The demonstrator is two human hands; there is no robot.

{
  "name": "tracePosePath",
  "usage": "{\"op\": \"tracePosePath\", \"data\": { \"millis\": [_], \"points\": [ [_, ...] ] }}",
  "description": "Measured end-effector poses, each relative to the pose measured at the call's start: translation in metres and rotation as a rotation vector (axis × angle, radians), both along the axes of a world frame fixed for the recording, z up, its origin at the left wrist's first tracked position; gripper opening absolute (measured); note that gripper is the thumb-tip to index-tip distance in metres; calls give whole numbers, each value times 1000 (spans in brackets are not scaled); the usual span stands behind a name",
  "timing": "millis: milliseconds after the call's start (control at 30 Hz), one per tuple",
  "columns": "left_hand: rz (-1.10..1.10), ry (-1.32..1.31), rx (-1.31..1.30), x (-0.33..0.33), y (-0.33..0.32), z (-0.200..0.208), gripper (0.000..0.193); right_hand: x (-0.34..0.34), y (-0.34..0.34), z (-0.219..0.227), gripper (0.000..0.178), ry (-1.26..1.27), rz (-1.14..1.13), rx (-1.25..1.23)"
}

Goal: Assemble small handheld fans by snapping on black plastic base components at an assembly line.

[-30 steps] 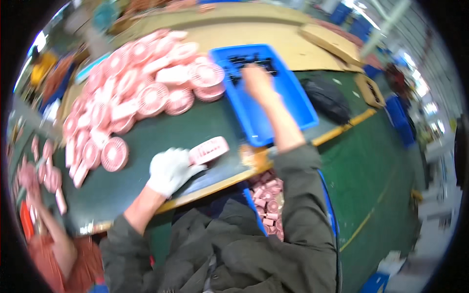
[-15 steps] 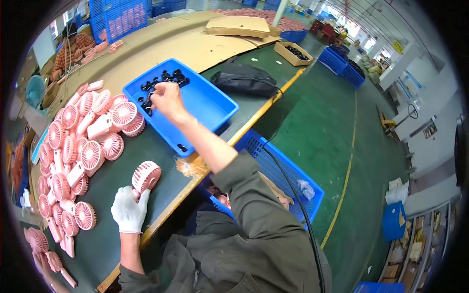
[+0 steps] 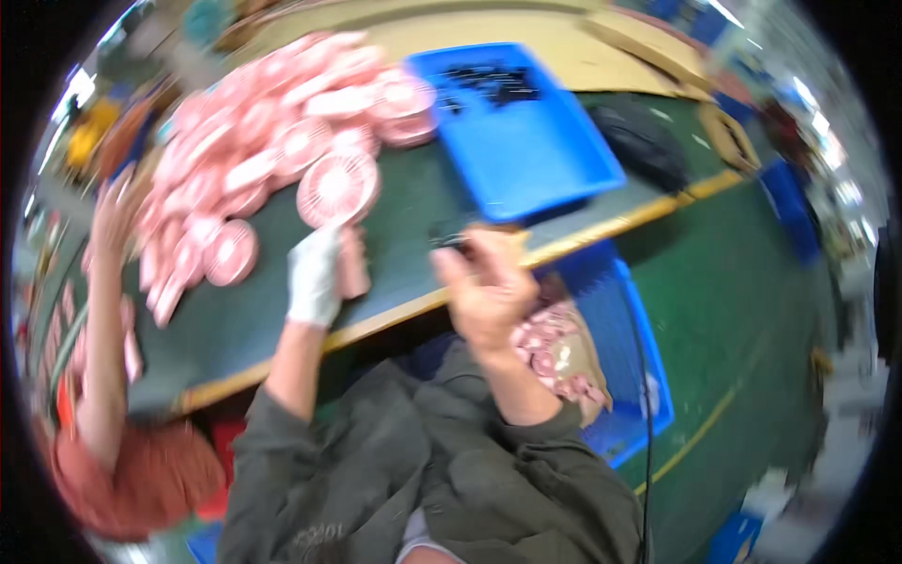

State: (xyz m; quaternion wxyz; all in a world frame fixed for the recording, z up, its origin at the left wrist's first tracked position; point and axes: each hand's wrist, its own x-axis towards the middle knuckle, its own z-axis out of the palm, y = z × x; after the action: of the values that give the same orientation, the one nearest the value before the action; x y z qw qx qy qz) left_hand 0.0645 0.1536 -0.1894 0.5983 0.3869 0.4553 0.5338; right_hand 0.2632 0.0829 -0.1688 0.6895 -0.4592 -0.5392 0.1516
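Note:
My left hand (image 3: 315, 274), in a white glove, grips a pink handheld fan (image 3: 339, 186) by its handle, with the round slatted head facing up. Bare and raised over the table's front edge, my right hand (image 3: 490, 289) pinches a small black part (image 3: 449, 241) at its fingertips; blur hides the part's exact shape. Beyond my right hand stands a shallow blue tray (image 3: 536, 160) with several small black parts (image 3: 493, 83) gathered at its far end. A heap of pink fans (image 3: 254, 141) lies on the table left of the tray.
A co-worker's bare arm (image 3: 108, 320) reaches to the heap from the left. Below the table edge at right is a blue crate (image 3: 648, 376) holding pink pieces (image 3: 554, 352). A black bag (image 3: 639, 141) lies right of the tray; a dark cable (image 3: 646, 423) hangs beside the crate.
My right hand has come out of the tray toward me, bringing a black part near the fan. The fan's head now faces up. The view has swung left, showing a co-worker.

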Motion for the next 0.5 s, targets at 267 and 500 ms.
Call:
{"op": "tracePosePath", "data": {
  "millis": [267, 500],
  "points": [
    [-74, -21, 25, 4, -66, 23, 31, -30, -30, 7, 21, 791, 624, -236],
    [-75, 472, 226, 6, -85, 48, 28, -63, -25, -13, 13, 682, 748, -294]
  ]
}}
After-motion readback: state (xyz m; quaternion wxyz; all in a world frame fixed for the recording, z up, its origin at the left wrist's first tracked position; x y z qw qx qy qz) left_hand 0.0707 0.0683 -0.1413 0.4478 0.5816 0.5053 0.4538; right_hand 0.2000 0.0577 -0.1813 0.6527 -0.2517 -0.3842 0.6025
